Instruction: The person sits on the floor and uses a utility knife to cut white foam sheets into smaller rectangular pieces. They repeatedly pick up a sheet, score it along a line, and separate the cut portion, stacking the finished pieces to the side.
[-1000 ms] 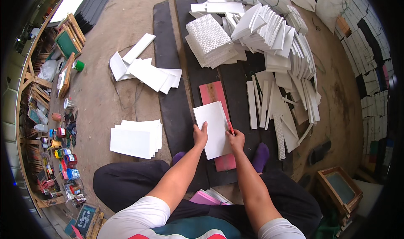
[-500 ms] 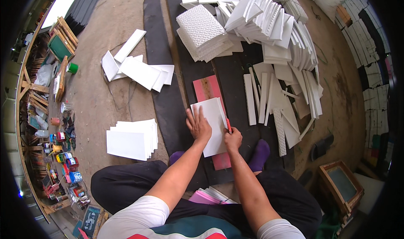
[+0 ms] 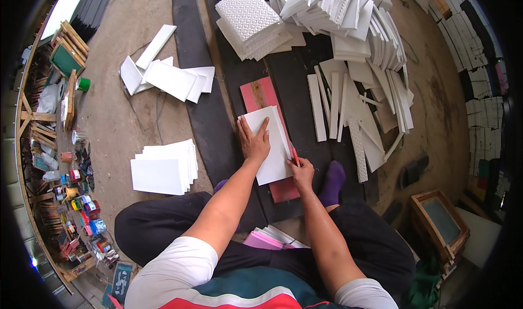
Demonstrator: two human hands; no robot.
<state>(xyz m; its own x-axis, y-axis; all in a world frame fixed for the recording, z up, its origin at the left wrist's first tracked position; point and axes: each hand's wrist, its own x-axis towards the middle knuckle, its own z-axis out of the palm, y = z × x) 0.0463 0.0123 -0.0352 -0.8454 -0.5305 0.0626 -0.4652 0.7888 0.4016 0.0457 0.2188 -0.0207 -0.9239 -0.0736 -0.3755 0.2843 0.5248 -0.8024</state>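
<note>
Both forearms reach forward from the lower edge, side by side. The left hand (image 3: 254, 141) lies flat, palm down, fingers spread and pointing away. The right hand (image 3: 301, 170) is curled in a pinch

The left hand (image 3: 255, 143) lies flat on a white sheet (image 3: 271, 144). The sheet rests on a pink board (image 3: 260, 94) on the floor. The right hand (image 3: 301, 172) holds a red knife (image 3: 295, 156) at the sheet's 4 o'clock edge. A neat pile of white sheets (image 3: 165, 167) lies at 9 o'clock, and white strips (image 3: 333, 105) lie at 2 o'clock.
</note>
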